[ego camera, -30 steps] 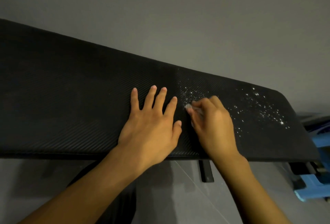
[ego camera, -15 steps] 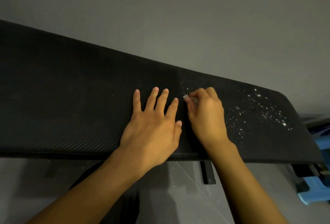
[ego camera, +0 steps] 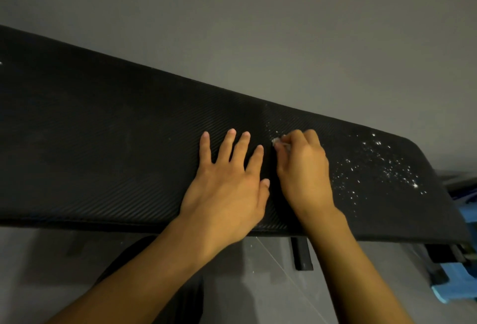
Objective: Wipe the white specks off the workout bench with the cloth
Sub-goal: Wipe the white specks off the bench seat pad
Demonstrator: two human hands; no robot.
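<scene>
Over the last second the right hand [ego camera: 302, 171] slides from nearer the bench's front edge toward its far edge, and the small patch of specks ahead of its fingertips thins to a few stray dots, so that middle patch looks nearly clean. The fingers curl tight and pinch the cloth [ego camera: 276, 140], a small pale wad mostly hidden in the grip, pressed to the pad close to the far edge. The left hand [ego camera: 227, 187] lies flat just beside it, fingers straight and spread, bracing on the workout bench [ego camera: 116, 156], a long black pad with fine diagonal ribbing and a rounded right corner. The main scatter of white specks [ego camera: 382, 166] sits untouched toward the right end, bright and grainy; the ribs probably trap grains, so most of the wiping remains.
</scene>
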